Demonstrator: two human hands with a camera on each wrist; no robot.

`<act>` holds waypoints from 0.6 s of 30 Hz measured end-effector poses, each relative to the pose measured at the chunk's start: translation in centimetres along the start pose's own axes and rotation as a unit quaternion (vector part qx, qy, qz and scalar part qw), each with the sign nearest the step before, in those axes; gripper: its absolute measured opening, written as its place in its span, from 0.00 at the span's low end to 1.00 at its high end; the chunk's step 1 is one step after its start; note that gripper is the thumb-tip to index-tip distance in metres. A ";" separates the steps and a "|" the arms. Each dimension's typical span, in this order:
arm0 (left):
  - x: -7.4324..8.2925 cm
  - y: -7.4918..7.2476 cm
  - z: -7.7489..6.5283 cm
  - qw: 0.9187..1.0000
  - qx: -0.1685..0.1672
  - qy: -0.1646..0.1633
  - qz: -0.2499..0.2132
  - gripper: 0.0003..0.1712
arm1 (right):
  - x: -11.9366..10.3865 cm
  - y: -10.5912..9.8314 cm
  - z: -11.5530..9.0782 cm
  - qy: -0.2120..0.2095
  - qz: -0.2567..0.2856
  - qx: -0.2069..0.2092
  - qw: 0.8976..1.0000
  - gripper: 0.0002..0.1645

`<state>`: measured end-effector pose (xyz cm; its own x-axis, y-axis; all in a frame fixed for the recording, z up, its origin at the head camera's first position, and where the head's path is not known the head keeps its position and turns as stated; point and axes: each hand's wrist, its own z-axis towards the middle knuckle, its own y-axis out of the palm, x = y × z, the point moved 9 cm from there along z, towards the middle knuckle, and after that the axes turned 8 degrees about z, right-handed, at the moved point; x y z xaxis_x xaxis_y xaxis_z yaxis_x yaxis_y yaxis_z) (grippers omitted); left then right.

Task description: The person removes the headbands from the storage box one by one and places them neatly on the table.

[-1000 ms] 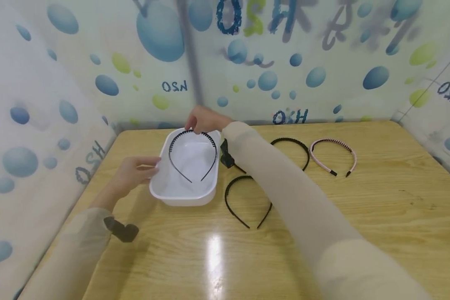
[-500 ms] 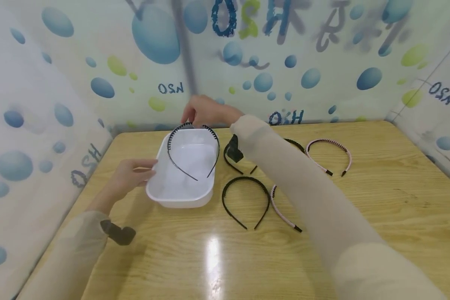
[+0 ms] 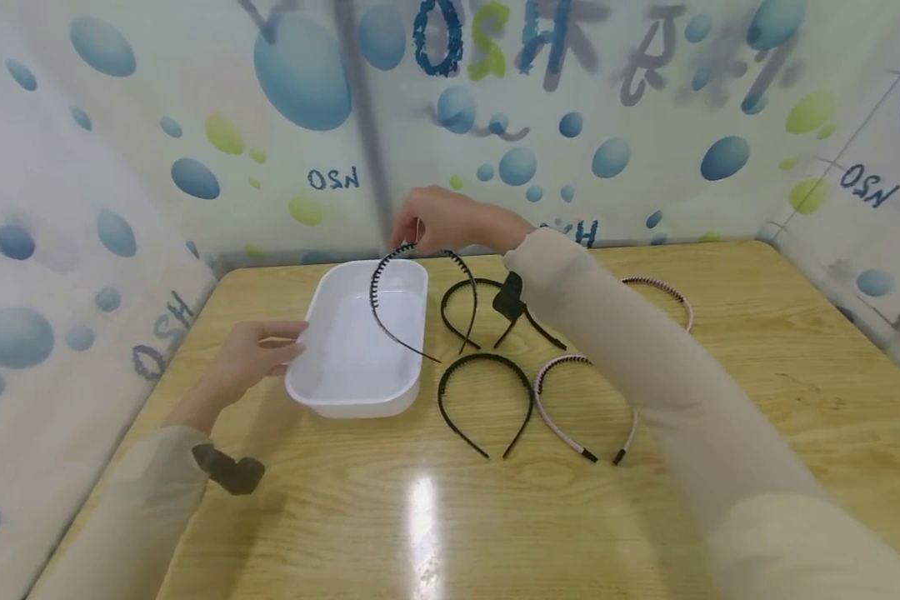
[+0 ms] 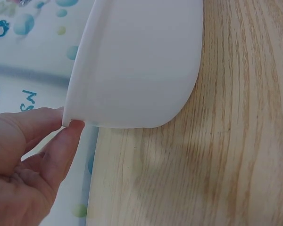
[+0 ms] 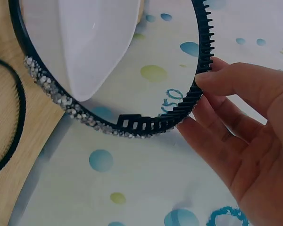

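Note:
My right hand [image 3: 450, 221] pinches the top of a black toothed headband [image 3: 373, 293] between thumb and fingers, off the table at the right rim of a white plastic tub [image 3: 348, 358]. In the right wrist view, glittering stones [image 5: 61, 99] cover part of this headband's outer side. At the tub's left side, my left hand [image 3: 251, 358] grips the rim with thumb and fingertips, also seen in the left wrist view. Inside the tub I see only its bare white floor. The held headband's two ends point down toward the front.
Right of the tub lie a plain black headband [image 3: 487, 357], a pink one [image 3: 572, 358], and another black one [image 3: 446, 310] behind. A further black headband [image 3: 553, 336] and a back pink headband [image 3: 663, 286] are partly hidden by my right sleeve. A patterned wall [image 3: 622, 158] borders the wooden table [image 3: 757, 417].
My right hand has lifted the headband from inside the tub and carried it right, over the tub's right rim. The left hand keeps its hold on the tub.

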<state>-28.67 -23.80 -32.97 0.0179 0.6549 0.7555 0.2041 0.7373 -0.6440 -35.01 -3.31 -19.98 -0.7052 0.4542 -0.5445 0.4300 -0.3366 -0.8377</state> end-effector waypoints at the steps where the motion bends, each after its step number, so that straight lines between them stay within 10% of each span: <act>1: 0.0 0.0 0.0 1.000 -0.001 -0.002 0.002 0.25 | 0.2 -0.1 -0.4 0.001 -0.004 0.001 1.000 0.20; 18: 0.1 0.2 0.2 1.000 0.002 0.004 0.003 0.25 | 5.4 -1.9 -7.8 0.063 -0.011 0.023 0.998 0.21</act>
<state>-28.79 -23.58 -32.99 0.0276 0.6577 0.7528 0.2005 0.7341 -0.6487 -35.23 6.25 -21.71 -0.6359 0.5616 -0.5293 0.3873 -0.3610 -0.8483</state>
